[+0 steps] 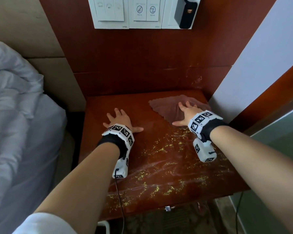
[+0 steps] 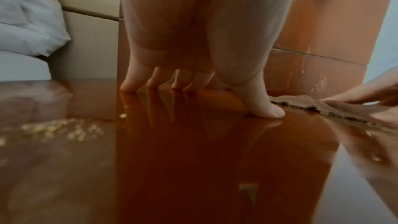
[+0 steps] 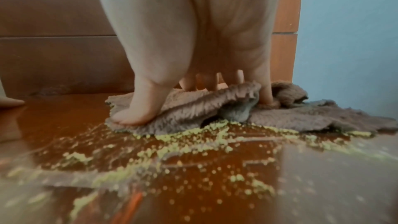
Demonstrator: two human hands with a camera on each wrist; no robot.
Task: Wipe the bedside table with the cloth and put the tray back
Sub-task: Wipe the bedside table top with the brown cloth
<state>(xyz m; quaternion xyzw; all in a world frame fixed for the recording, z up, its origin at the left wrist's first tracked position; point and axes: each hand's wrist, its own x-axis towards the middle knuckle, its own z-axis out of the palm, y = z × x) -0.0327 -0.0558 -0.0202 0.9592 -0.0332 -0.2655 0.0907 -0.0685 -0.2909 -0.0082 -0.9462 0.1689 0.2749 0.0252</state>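
A brown cloth (image 1: 166, 107) lies spread at the back right of the reddish wooden bedside table (image 1: 98, 107). My right hand (image 1: 186, 114) presses flat on the cloth (image 3: 193, 113) with fingers spread and straight. My left hand (image 1: 120, 120) rests flat on the bare tabletop (image 2: 193, 142) at the back left, fingers spread, holding nothing. Yellow crumbs (image 1: 166, 147) and smears cover the middle and front of the table; in the right wrist view the crumbs (image 3: 172, 144) gather along the cloth's near edge. No tray is in view.
A bed with a white duvet (image 1: 12, 115) borders the table on the left. A wall panel with switches (image 1: 125, 12) and a black device (image 1: 186, 12) hangs above. A pale wall (image 1: 260, 65) closes the right side. A cable (image 1: 120, 200) hangs over the front edge.
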